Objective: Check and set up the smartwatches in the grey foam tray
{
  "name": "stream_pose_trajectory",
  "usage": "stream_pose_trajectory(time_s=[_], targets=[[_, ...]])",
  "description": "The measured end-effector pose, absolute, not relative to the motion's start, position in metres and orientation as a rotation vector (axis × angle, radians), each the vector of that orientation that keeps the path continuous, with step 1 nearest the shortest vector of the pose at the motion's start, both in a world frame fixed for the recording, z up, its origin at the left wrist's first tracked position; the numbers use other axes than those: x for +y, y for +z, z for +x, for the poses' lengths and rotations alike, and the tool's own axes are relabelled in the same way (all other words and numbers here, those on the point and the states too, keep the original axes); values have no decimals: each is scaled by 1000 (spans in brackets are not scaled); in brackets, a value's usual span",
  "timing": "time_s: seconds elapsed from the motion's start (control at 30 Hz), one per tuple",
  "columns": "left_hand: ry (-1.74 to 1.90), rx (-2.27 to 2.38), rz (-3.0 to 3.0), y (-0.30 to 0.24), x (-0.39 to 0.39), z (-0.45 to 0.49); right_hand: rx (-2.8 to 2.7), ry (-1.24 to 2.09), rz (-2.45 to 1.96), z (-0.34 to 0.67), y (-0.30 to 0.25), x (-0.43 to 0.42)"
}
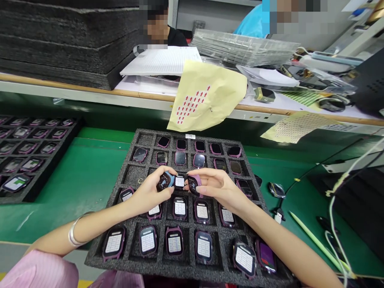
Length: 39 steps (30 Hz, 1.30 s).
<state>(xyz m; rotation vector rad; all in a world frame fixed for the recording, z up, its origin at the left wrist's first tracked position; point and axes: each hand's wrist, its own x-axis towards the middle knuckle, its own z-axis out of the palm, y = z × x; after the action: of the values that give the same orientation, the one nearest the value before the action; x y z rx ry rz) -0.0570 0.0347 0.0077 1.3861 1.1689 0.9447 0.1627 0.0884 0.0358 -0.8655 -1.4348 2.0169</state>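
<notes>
My left hand [157, 186] pinches a smartwatch with a blue edge [164, 182], its dark screen lit and tilted. My right hand [214, 184] grips a second smartwatch, this one with a purple edge [193, 185] and a similar lit dark screen. Both are held above the middle of a black foam tray [133, 175], a short gap apart. Between them a watch showing a white grid [180, 181] is visible. Most compartments hold purple-rimmed watch bodies: dark screens in the far rows, white-grid screens [180, 208] in the near ones. The hands partly hide the middle row.
Another watch tray [45, 176] lies left on the green bench [90, 154]. Right of the tray are cables, a wrapped item [276, 190] and a green stick-like tool [315, 236]. A shelf with papers and foam stacks [60, 44] runs behind; two people are beyond it.
</notes>
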Motion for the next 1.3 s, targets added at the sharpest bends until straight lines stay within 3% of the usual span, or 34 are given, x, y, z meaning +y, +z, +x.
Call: stream_pose_trajectory(time_s=[1.3], targets=[[1016, 1152, 1415, 19, 34, -62, -1486, 1970, -827, 168, 48, 89]])
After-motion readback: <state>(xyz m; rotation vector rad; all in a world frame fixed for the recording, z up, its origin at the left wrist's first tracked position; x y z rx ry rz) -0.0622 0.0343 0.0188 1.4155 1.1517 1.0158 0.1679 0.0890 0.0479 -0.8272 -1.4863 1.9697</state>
